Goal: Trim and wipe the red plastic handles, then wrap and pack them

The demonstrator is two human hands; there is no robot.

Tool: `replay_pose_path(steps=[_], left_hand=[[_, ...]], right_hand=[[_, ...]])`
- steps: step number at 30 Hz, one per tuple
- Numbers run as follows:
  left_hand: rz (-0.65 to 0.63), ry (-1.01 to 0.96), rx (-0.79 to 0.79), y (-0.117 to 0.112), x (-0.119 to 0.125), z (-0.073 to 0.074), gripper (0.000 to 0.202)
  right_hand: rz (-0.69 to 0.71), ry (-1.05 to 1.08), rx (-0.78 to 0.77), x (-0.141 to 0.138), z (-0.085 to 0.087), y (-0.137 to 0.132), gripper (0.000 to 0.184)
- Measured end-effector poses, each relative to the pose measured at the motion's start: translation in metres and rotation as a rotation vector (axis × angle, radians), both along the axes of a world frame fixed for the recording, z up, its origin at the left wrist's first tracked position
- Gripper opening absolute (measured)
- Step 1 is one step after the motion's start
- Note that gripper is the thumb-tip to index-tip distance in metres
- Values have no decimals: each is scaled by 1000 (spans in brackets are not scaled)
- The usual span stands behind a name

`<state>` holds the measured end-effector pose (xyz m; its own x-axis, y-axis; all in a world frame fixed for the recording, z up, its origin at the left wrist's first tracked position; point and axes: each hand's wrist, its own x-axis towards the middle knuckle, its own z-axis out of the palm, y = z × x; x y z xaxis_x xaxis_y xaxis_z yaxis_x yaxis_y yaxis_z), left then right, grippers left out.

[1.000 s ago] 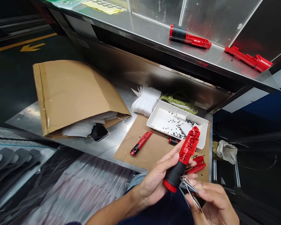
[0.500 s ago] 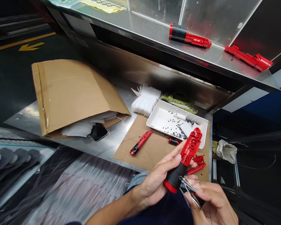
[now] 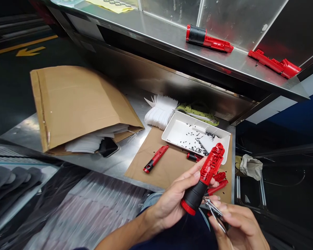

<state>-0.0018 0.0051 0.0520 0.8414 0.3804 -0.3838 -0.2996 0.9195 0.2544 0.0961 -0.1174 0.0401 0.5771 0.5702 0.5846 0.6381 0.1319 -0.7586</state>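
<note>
My left hand (image 3: 169, 205) is closed around a long plastic housing (image 3: 211, 165), its ribbed red inner side facing up and its black sleeve and red end ring pointing toward me. My right hand (image 3: 240, 222) grips silver nail clippers (image 3: 213, 207) between thumb and fingers. Their head sits close beside the black sleeve; whether it touches I cannot tell. Behind the held housing stands a white tray (image 3: 169, 137) with many small black bits in it. A red and black part (image 3: 155, 159) lies on the brown cardboard (image 3: 138, 170), and more red parts (image 3: 218, 187) lie partly hidden behind my hands.
A brown carton (image 3: 80, 100) holding white sheets stands left, with a dark phone (image 3: 108, 147) at its mouth. A white stack (image 3: 161, 111) and a green strap-like item (image 3: 198, 114) sit behind the tray. On the steel shelf (image 3: 156, 31) lie two red housings (image 3: 216, 44).
The clippers have drawn slightly away from the black sleeve, toward the right. My left hand keeps hold of the housing, turned a little. The whole view has shifted slightly.
</note>
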Motion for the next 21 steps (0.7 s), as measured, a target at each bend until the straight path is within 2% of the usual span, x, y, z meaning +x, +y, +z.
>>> replay_pose_path(steps=[6,21], left_hand=[[-6,1,47,-1,1,2,56],[-1,31,88,-1,2,2,61]], right_hand=[[164,-163,-35,6,8,9,15],[121,-88,-33,1,3,13,14]])
